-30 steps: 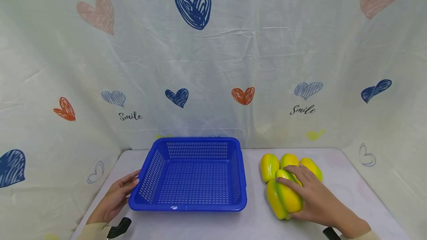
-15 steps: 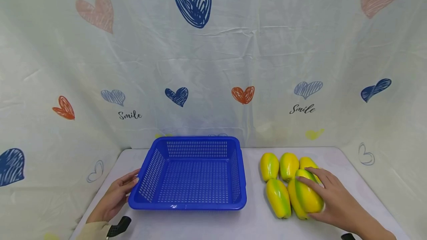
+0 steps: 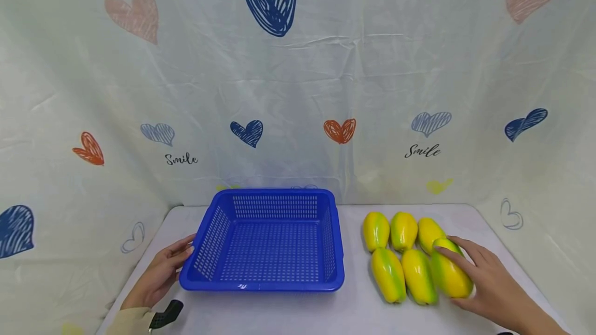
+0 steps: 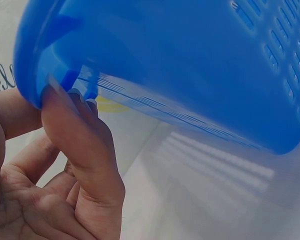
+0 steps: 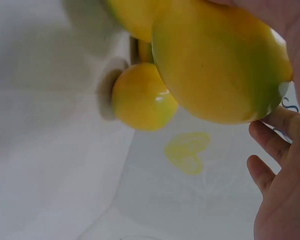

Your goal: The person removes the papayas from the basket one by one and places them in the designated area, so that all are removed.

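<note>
In the head view my right hand (image 3: 491, 280) grips a yellow papaya with green streaks (image 3: 450, 273), thumb on the near side and fingers over its far end. The right wrist view shows that papaya (image 5: 220, 65) large against the palm, with two fingertips free below it. Beside it lie two papayas in the front row, the nearer one (image 3: 419, 276) and a farther one (image 3: 388, 275). Three more, among them the middle papaya (image 3: 403, 231), form a row behind. My left hand (image 3: 160, 275) pinches the left rim of a blue plastic basket (image 3: 261, 287), thumb on the rim (image 4: 32, 65).
The basket has slotted walls and holds nothing. It stands on a white table (image 3: 358, 304), left of the papayas. A pale curtain (image 3: 298, 87) printed with hearts hangs right behind the table and along both sides.
My right hand has moved rightward with its papaya, from over the left front papaya to the right end of the front row, uncovering the papayas beneath. The left hand and basket stay put.
</note>
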`<action>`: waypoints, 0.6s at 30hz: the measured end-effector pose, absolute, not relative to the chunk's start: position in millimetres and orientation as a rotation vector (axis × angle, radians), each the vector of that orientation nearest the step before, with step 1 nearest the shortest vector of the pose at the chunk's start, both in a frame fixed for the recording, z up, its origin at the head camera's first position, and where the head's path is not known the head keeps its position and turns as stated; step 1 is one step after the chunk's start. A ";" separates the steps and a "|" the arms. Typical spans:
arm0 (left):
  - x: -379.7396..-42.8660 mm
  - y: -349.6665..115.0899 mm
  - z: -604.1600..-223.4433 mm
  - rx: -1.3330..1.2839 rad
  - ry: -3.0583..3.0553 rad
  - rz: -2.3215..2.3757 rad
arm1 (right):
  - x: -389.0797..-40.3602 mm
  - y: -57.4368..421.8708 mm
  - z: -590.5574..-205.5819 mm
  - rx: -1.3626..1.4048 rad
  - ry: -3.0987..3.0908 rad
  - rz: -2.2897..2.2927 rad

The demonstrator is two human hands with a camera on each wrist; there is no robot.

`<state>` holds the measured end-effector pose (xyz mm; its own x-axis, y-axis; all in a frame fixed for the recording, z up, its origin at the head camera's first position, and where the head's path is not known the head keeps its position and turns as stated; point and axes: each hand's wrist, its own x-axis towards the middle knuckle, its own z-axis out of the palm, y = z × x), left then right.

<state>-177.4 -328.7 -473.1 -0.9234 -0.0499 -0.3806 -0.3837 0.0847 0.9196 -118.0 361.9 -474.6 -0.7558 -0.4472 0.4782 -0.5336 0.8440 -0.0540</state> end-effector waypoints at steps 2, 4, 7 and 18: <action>-177.0 -328.7 -473.0 -0.434 2.118 1.914 | -116.0 364.9 -476.4 0.690 -2.607 0.266; -177.2 -329.1 -473.4 -0.434 2.117 1.912 | -114.6 368.2 -478.9 0.665 -2.638 0.263; -177.9 -329.5 -473.3 -0.433 2.108 1.921 | -111.8 371.6 -481.2 0.604 -2.727 0.252; -177.0 -330.2 -474.4 -0.419 2.111 1.919 | -109.1 385.2 -499.2 0.536 -2.899 0.258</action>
